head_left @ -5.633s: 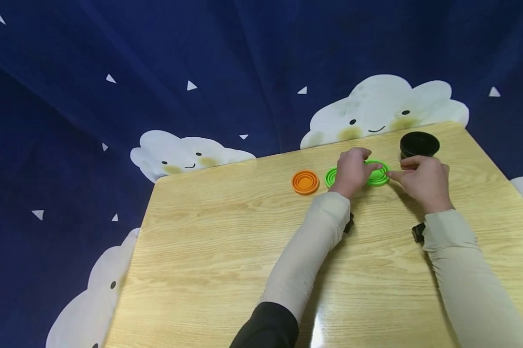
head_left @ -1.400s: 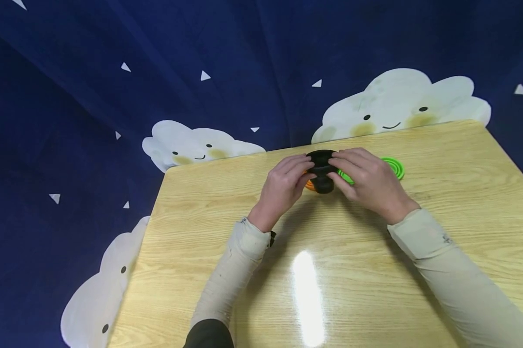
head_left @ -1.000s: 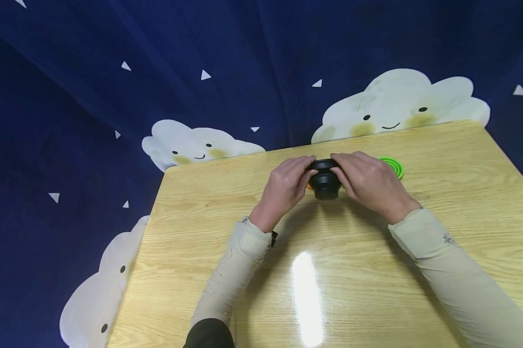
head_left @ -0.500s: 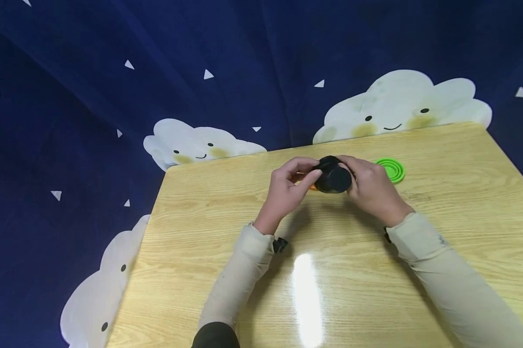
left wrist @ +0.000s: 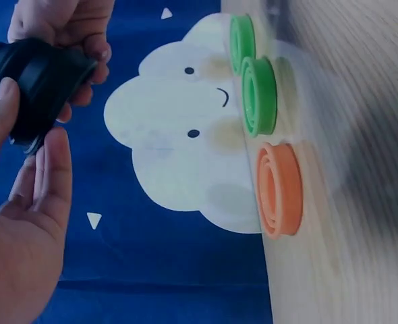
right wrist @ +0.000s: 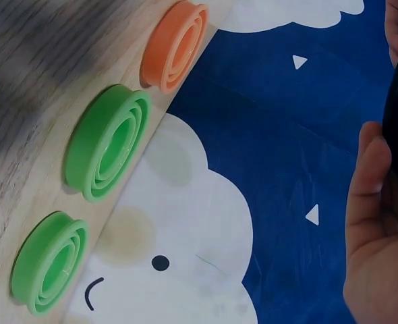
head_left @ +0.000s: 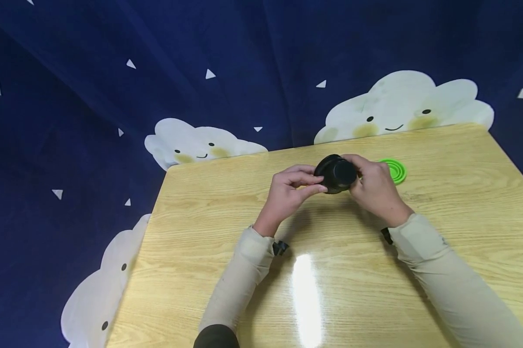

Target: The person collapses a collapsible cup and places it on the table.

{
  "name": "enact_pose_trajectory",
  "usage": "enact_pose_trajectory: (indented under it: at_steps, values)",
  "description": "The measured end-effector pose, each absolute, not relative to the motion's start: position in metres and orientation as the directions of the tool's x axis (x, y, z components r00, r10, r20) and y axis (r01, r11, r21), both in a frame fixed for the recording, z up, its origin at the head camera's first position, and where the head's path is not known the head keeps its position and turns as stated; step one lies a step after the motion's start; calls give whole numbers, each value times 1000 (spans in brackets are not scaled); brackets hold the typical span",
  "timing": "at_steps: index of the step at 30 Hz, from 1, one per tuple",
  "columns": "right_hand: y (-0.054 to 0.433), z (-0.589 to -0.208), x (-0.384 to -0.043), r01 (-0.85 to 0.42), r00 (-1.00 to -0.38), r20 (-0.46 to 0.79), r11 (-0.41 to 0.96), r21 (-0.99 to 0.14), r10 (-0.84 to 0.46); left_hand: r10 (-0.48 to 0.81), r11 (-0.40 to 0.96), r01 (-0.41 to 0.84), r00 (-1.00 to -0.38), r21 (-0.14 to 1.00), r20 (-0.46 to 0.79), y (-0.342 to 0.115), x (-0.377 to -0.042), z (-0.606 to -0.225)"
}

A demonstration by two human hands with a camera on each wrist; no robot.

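Note:
Both hands hold a black collapsible cup (head_left: 336,175) up above the far part of the table. Its stepped wall stands extended, and its narrow round base faces the head camera, turned to the right. My left hand (head_left: 285,193) pinches the wide rim between thumb and fingers, as the left wrist view shows on the black cup (left wrist: 40,88). From the other side my right hand (head_left: 376,191) grips the wall near the base. Behind the hands sit a flattened orange cup (left wrist: 291,189) and a flattened green cup (left wrist: 269,98), both hidden in the head view.
A second flattened green cup (head_left: 396,170) lies on the wooden table (head_left: 192,232) just beyond my right hand. All three flattened cups form a row near the back edge. A dark blue curtain (head_left: 226,43) with white clouds hangs behind the table.
The black cup, earlier standing at the back right, came up between both hands. Over the last second it tilted from base down to base toward the head camera.

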State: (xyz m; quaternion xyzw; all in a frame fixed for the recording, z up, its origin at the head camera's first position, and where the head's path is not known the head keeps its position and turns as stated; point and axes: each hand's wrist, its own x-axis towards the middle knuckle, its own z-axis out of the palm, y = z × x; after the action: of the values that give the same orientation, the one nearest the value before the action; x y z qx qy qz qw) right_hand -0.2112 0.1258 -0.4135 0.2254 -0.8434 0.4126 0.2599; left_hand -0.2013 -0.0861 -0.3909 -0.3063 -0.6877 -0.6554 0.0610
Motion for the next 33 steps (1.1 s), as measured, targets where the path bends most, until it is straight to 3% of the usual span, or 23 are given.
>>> enact_pose_trajectory:
  at_steps: [11,21,26,30,33]
  values:
    - [121,-415,-209,-600,-754,636,563,-568,-162,196,80,365,-918,928,344,-77,-208,-403]
    - [122,-412,-205,-515,-837,545,397,-759,-44,1,95,378,-925,921,379,-73,-210,-408]
    - [122,-410,-200,-486,-872,487,212,-848,-53,-92,20,345,-934,939,345,-71,-214,-412]
    - [120,-405,-195,-516,-856,513,84,-852,-61,-145,-117,317,-943,941,299,-67,-216,-414]
    - [115,-396,-190,-558,-830,557,81,-826,-35,-159,-206,288,-953,935,258,-63,-216,-414]
